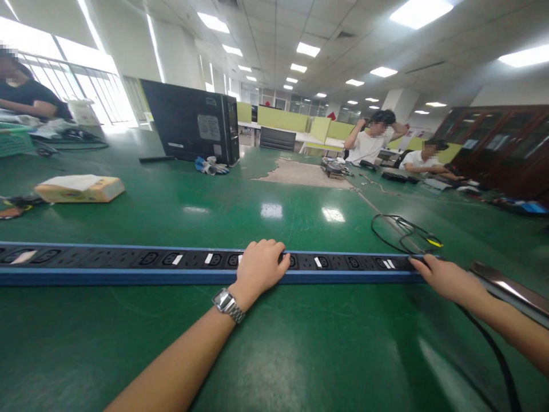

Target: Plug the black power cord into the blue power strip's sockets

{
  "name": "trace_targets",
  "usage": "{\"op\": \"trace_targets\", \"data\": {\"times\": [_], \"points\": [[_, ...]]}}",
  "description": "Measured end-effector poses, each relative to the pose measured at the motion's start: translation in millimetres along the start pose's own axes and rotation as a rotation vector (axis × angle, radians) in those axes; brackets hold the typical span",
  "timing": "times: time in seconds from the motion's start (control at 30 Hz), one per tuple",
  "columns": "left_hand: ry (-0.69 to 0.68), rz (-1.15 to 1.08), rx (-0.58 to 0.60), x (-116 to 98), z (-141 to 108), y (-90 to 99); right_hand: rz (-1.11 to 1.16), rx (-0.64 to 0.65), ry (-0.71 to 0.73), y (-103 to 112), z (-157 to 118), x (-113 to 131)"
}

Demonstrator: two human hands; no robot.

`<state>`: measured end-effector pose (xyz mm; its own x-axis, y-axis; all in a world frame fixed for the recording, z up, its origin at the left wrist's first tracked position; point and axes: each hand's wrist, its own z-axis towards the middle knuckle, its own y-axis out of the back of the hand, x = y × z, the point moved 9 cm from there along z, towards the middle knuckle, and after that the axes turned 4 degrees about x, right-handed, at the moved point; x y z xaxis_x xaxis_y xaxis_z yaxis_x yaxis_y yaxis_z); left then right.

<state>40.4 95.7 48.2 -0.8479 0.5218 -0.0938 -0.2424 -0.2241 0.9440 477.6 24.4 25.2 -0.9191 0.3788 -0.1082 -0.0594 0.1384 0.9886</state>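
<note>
A long blue power strip (128,277) with a black face of sockets and several white labels lies across the green table (171,337). My left hand (261,268), a metal-band watch (229,305) on its wrist, is closed over the middle of the strip and covers some sockets. At the strip's right end, my right hand (441,276) grips it with the thumb and fingers. A black cable (493,337) runs from beneath my right hand toward the bottom right.
A black computer case (193,123) stands behind, with gloves (212,166) before it. A tissue pack (81,189) lies at left, a coiled cable (398,229) at right. A metal-edged object (510,289) sits by my right arm. Several people work around the table.
</note>
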Motion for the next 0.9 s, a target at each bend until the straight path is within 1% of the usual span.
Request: {"op": "trace_targets", "data": {"times": [0.03,0.1,0.17,0.2,0.27,0.33,0.43,0.5,0.63,0.73,0.9], "points": [[0.001,0.000,-0.001,0,0,0.1,0.004,0.010,0.013,6,3,-2],[-0.001,-0.001,-0.004,0,0,0.4,0.032,-0.003,-0.003,24,10,-12],[-0.005,-0.002,-0.002,-1,0,0.5,0.075,-0.030,-0.068,42,16,-30],[-0.006,-0.003,0.000,-1,1,0.4,0.087,-0.019,-0.089,46,18,-38],[-0.004,-0.005,0.003,-1,1,0.4,0.090,0.038,-0.082,42,23,-49],[0.003,-0.006,0.006,0,2,0.2,0.077,0.094,-0.042,30,25,-53],[0.001,-0.005,0.009,0,2,-0.4,0.070,0.106,-0.027,14,28,-58],[-0.002,-0.002,0.006,0,2,-0.5,0.075,0.102,-0.020,8,30,-59],[0.002,0.011,0.013,-1,2,-0.9,0.075,0.093,0.028,10,33,-54],[0.004,0.011,0.017,-1,2,-0.5,0.071,0.109,0.013,11,35,-52],[0.000,0.002,0.012,-1,2,0.6,0.039,0.149,0.022,6,40,-44]]}}
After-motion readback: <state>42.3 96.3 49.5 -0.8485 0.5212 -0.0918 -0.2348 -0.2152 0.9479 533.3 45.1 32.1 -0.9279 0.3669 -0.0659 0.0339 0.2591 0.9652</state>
